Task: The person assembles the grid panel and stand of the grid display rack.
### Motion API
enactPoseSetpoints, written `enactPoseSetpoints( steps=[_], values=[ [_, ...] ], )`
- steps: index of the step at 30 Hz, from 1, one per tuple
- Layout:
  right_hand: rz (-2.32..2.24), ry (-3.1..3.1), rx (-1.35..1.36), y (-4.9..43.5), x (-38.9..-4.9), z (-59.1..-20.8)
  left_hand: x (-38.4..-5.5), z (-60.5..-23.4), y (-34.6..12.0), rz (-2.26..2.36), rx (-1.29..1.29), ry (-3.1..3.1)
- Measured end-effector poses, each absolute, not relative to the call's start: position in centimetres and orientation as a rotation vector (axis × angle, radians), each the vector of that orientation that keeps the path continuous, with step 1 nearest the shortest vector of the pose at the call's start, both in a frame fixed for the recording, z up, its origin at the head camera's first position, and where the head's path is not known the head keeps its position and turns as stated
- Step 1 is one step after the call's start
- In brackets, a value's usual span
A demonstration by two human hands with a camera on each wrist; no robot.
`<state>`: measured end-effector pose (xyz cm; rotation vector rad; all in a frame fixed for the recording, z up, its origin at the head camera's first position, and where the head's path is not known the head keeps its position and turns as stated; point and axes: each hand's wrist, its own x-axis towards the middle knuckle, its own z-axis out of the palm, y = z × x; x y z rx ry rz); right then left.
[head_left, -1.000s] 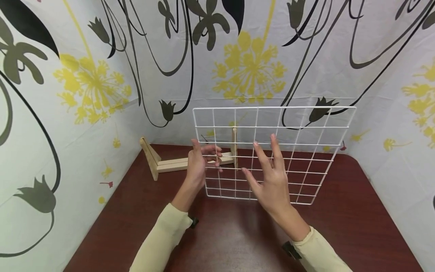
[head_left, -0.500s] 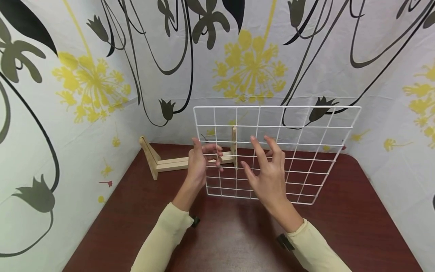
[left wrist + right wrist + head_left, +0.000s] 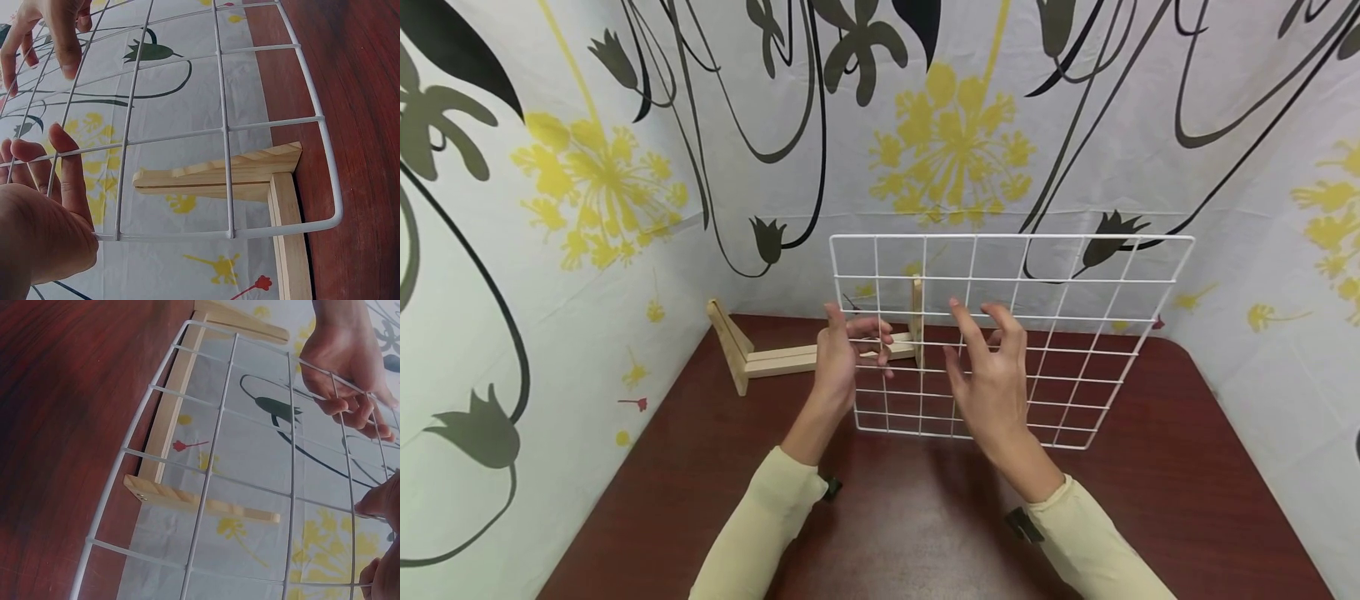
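A white wire grid panel (image 3: 1067, 336) stands tilted over the table, its lower edge near the tabletop. My left hand (image 3: 837, 360) is at the panel's left side, thumb pointing up. Its fingers (image 3: 72, 172) curl behind the wires around the side wire. In front of the panel's middle is my right hand (image 3: 996, 387), its fingers spread and loosely bent close to the wires. Whether those fingertips touch the wires I cannot tell. Behind the panel lies a wooden stand (image 3: 782, 361), a long grooved bar with an upright at each end; the panel partly overlaps it.
The dark red-brown table (image 3: 887, 533) fills the lower part of the head view. Patterned white cloth (image 3: 955, 50) with yellow and grey flowers hangs behind and at both sides. The stand sits close to the back edge of the table.
My right hand has moved slightly left, and its spread fingers have bent and drawn in. The panel's upper right corner has shifted slightly right. The left hand has stayed nearly still.
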<state>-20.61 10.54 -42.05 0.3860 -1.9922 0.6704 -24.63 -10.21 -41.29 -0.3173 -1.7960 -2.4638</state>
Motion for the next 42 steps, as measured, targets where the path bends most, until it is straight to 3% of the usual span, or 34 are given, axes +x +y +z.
enactPoseSetpoints(
  steps=[34,42],
  values=[
    [0.76,-1.888,0.453,11.17,-21.08,-42.5,-24.34,-41.89,-10.34,-2.41,-0.444,-1.827],
    [0.767,-1.868,0.438,11.38,-21.17,-42.49,-24.22,-42.28,-10.34,-2.361,-0.624,-1.843]
  ],
)
